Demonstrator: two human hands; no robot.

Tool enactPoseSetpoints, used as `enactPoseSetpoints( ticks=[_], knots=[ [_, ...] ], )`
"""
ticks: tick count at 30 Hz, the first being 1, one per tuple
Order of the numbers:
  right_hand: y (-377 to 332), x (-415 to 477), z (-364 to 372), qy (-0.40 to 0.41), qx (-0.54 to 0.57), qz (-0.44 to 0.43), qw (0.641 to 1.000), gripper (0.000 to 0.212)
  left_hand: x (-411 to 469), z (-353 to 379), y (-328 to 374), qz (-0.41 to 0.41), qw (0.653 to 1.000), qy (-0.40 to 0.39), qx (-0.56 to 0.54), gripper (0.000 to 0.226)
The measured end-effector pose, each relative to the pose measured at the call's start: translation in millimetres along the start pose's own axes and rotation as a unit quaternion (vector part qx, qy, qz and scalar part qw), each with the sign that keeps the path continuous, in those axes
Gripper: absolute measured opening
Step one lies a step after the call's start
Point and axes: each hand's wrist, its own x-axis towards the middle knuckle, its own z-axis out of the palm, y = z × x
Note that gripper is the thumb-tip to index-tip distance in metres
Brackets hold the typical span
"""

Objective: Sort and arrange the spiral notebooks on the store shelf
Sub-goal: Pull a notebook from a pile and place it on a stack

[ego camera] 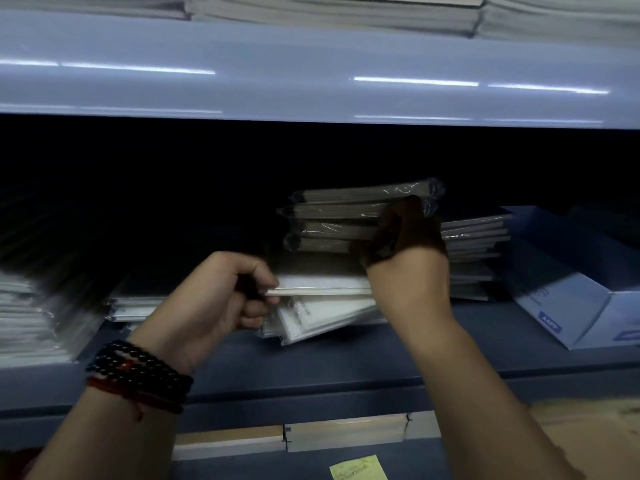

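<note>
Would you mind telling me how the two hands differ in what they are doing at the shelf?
The left hand pinches the edge of a thin white notebook; the right hand grips a thick wrapped stack. The left wrist wears dark beads; the right is bare. Both reach into the same shelf.

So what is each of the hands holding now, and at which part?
The left hand pinches the left end of a white notebook; the right hand grips the stack of wrapped notebooks near its right end.
</note>
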Motion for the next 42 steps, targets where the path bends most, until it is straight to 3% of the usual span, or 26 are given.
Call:
enactPoseSetpoints(
  ticks=[2, 5, 7, 15, 20, 25, 29, 33, 37, 42],
  knots=[
    [-1, -1, 0, 0.005, -0.008, -0.001, 1.0, 0.036, 5, 3, -8, -0.007, 1.0, 0.015, -0.013, 0.01],
    [-3, -2, 1, 0.012, -0.019, -0.002, 1.0, 0.038, 15, 13, -21, 0.003, 0.991, 0.128, -0.026, 0.02],
    [-4, -3, 1, 0.01, -0.025, -0.001, 1.0, 0.038, 17, 16, -24, 0.01, 0.988, 0.149, -0.026, 0.019],
    [-6, -1, -4, -0.015, -0.025, 0.001, 1.0, 0.033, 16, 23, -32, 0.024, 0.98, 0.04, -0.191, 0.013],
    [-13, 2, -14, -0.064, -0.003, 0.008, 0.998, 0.035, 22, 24, -33, 0.03, 0.96, -0.026, -0.275, 0.042],
    [-16, -5, -21, -0.096, 0.017, 0.063, 0.993, 0.039, 20, 16, -35, 0.026, 0.95, -0.073, -0.303, 0.02],
    [-21, -18, -25, -0.117, -0.009, 0.083, 0.99, 0.043, 18, 2, -39, 0.051, 0.926, -0.065, -0.367, 0.05],
    [-23, -21, -22, -0.095, -0.018, 0.092, 0.991, 0.052, 11, -13, -38, 0.023, 0.939, -0.043, -0.34, 0.034],
    [-24, -21, -23, -0.11, -0.032, 0.1, 0.988, 0.051, -1, -33, -30, 0.015, 0.962, -0.029, -0.271, 0.044],
    [-28, -19, -28, -0.14, -0.074, 0.117, 0.98, 0.032, -14, -64, -24, 0.033, 0.973, 0.018, -0.23, 0.022]
  ],
)
